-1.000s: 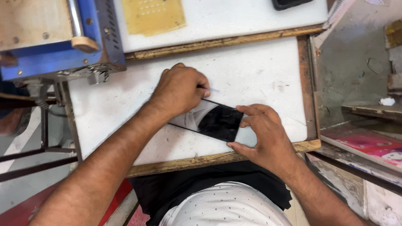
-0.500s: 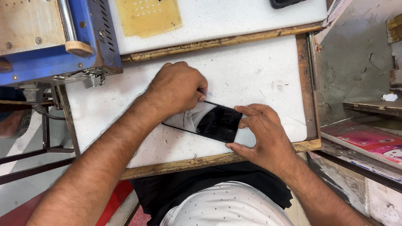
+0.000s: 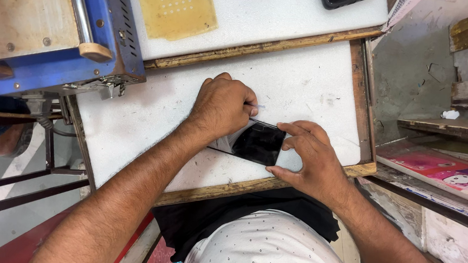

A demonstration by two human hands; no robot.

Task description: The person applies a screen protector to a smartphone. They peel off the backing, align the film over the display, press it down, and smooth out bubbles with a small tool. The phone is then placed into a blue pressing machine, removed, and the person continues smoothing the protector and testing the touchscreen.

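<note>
On the white worktop [image 3: 152, 126], just below the blue machine [image 3: 60, 31], a dark phone screen [image 3: 259, 143] lies flat, the left hand [image 3: 222, 106] clenched over its left end and the right hand [image 3: 309, 159] pinching its right edge.

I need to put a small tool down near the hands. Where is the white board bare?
Bare white board lies left of the left hand, below the blue machine, and above the right hand toward the wooden frame. It is crowded around the black phone.
</note>
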